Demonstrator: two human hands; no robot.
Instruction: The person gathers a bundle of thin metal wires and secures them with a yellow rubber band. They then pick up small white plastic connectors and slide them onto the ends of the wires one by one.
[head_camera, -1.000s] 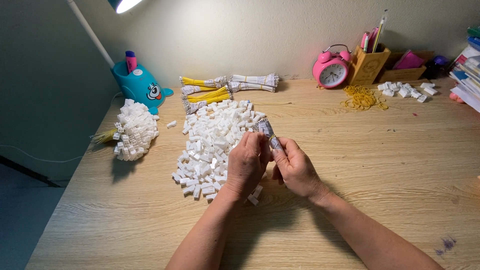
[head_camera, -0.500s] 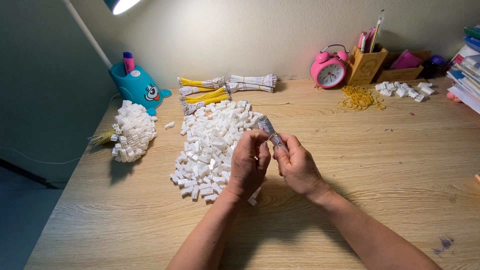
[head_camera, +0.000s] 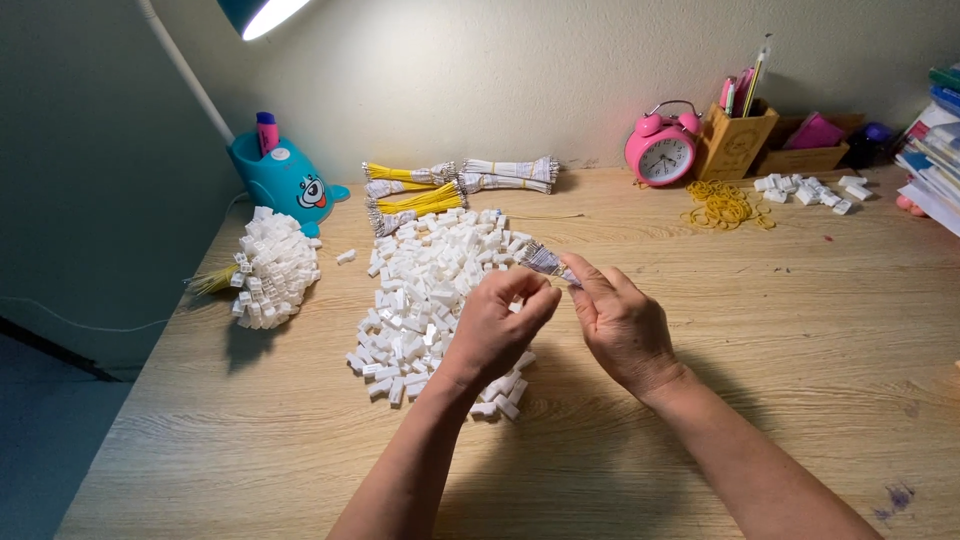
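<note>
Centrally, thin bundle of white wires (head_camera: 545, 261) pinched in right hand (head_camera: 622, 325) fingertips, left hand (head_camera: 495, 328) curled loosely beside it, over heap of small white plastic connectors (head_camera: 425, 290).

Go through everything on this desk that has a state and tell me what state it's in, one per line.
Lamp: switched on.
Left hand: fingers curled, pinching at the wire bundle's end.
Right hand: pinching the wire bundle.
Wire bundle: held off the desk between both hands.
White connectors: loose heap.
Yellow wires: tied in bundles.
Rubber bands: loose pile.
</note>
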